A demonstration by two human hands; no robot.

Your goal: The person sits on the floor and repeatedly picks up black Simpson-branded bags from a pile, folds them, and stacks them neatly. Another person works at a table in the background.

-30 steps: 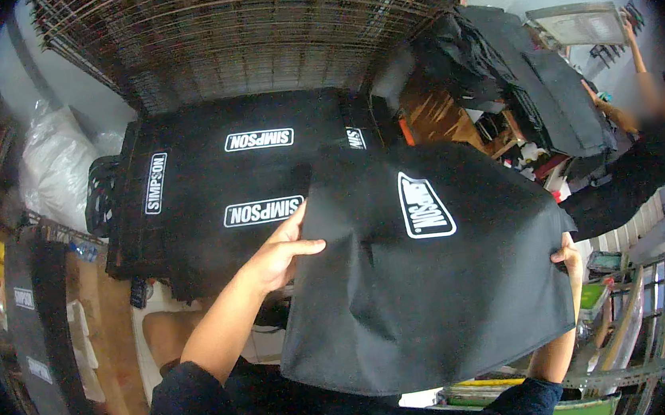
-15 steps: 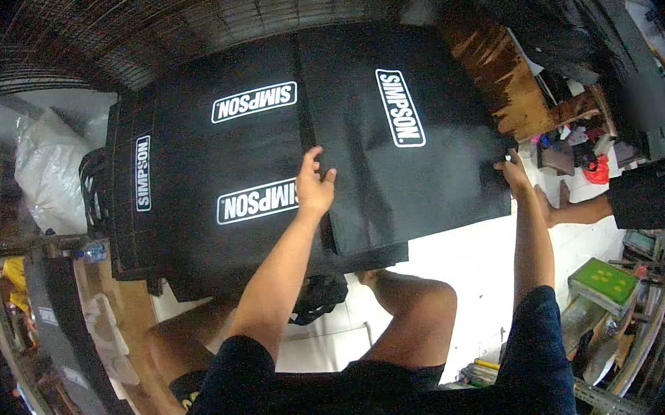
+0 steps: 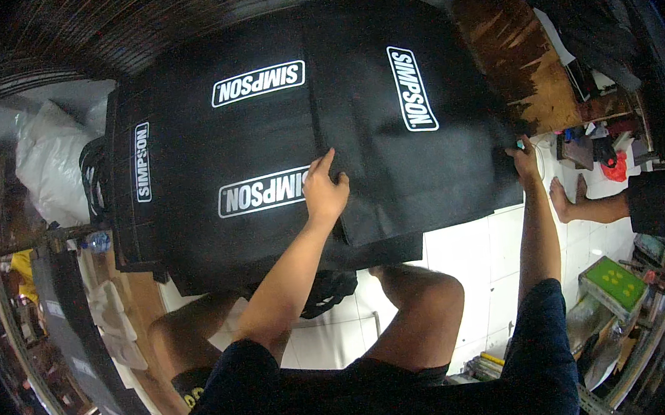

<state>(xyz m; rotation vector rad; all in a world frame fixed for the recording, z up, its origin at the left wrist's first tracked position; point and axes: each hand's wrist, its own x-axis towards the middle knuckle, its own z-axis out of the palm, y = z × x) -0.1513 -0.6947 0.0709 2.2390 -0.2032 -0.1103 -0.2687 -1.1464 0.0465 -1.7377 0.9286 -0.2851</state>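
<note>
Large black fabric panels (image 3: 262,142) with white-outlined printed labels lie stacked before me, over my knees. On the right is a black panel (image 3: 401,169), its left edge running beside a seam-like line. My left hand (image 3: 327,190) rests on the fabric by that edge, index finger stretched forward and thumb apart, holding nothing. At the panel's right edge, my right hand (image 3: 526,161) is closed with its fingers pinching the border. A tiny pale spot shows at those fingertips; I cannot tell what it is.
A white plastic sack (image 3: 55,170) and black cords (image 3: 93,178) are at the left. Another person's foot (image 3: 564,199) is on the tiled floor at the right. A green-topped box (image 3: 613,283) stands lower right. Worn wooden board (image 3: 518,53) lies beyond the panels.
The view has shifted slightly, with the panels now higher in it. My left hand has slid a little nearer along the edge, its index finger straighter. My right hand stays at the panel's right border.
</note>
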